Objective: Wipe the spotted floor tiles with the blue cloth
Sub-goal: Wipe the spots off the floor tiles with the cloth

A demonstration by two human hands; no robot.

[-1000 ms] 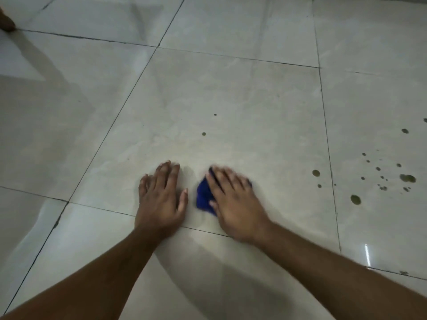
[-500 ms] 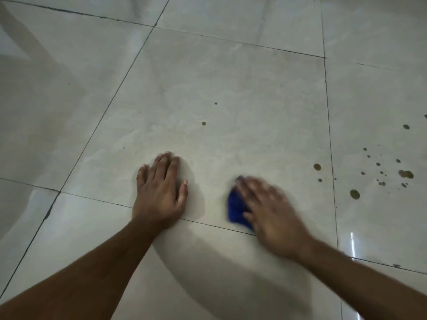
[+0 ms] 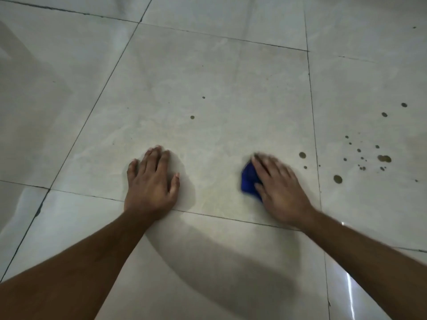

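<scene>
Right hand (image 3: 280, 192): fingers (image 3: 265, 166) spread and laid flat, palm down, pressing a crumpled blue cloth (image 3: 249, 179) onto the floor. Not a closed grip; the cloth is pinned under the fingers and palm. Only its left part shows, sticking out beside the thumb. Fingertips motion-blurred.

Left hand (image 3: 151, 184): palm flat on the floor, fingers (image 3: 159, 158) extended and close together, thumb out to the right. Holds nothing. Tips slightly blurred.

Both hands rest on the near part of the same large glossy pale-grey floor tile (image 3: 208, 77), well apart from each other, just beyond the dark grout line (image 3: 219, 217) that crosses near the wrists. Bare forearms come in from the bottom corners of the view.

Spots: two small dark spots (image 3: 192, 117) on this tile, beyond the hands and between them. One larger spot (image 3: 302, 155) and a small one near the tile's right edge, near the right hand's fingertips but apart from them. On the adjoining tile to the right, past the grout line, a scatter of dark olive droplets (image 3: 369, 155), the largest two at (image 3: 384, 158) and (image 3: 337, 179).

A bright light streak (image 3: 350, 287) reflects off the floor at lower right.
</scene>
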